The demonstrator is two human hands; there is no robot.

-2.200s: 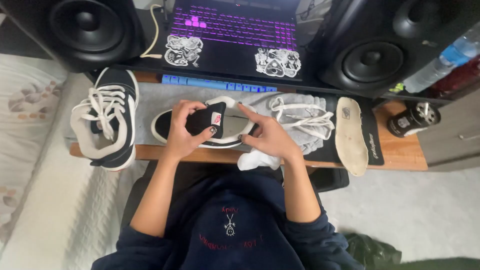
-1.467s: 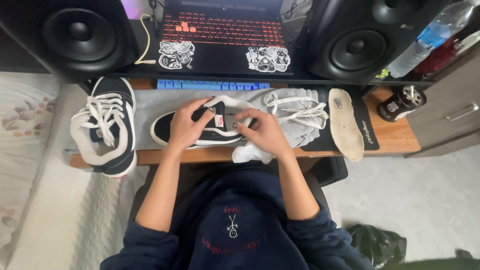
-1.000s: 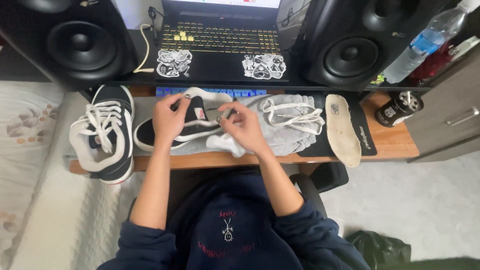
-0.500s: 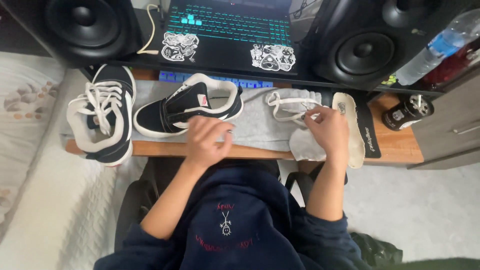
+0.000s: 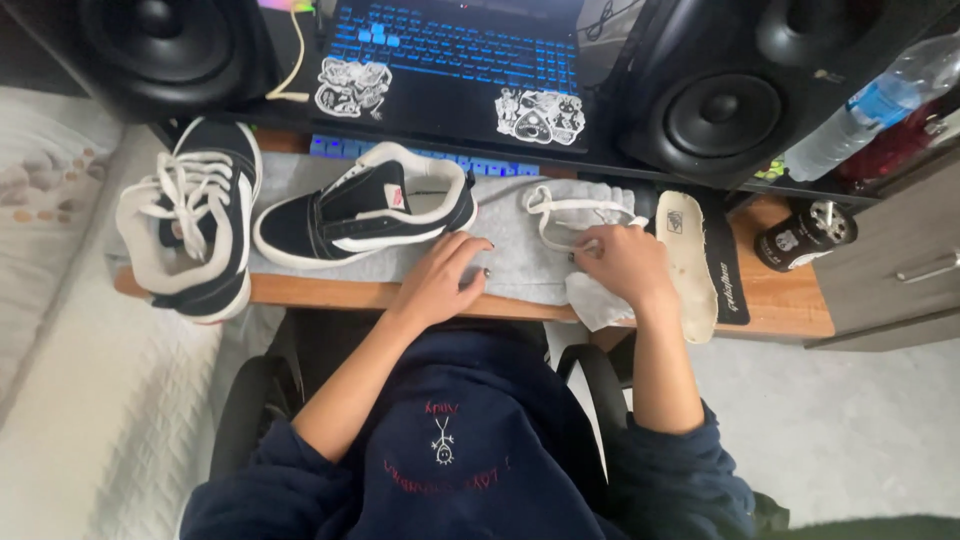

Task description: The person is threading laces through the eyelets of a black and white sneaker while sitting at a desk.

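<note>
Right hand on the loose lace, unlaced shoe lying to its left.

The right hand (image 5: 618,262) rests curled on the white shoelace (image 5: 560,212), fingers pinching it against the grey cloth (image 5: 510,250). The left hand (image 5: 442,280) lies flat and open, empty, just below the black-and-white shoe (image 5: 360,212), whose long axis runs left-right along the wooden surface (image 5: 790,305). A laced second shoe (image 5: 190,230) hangs over the left end, an insole (image 5: 692,262) sits right, with a laptop (image 5: 450,60) and speakers (image 5: 720,100) behind.
</note>
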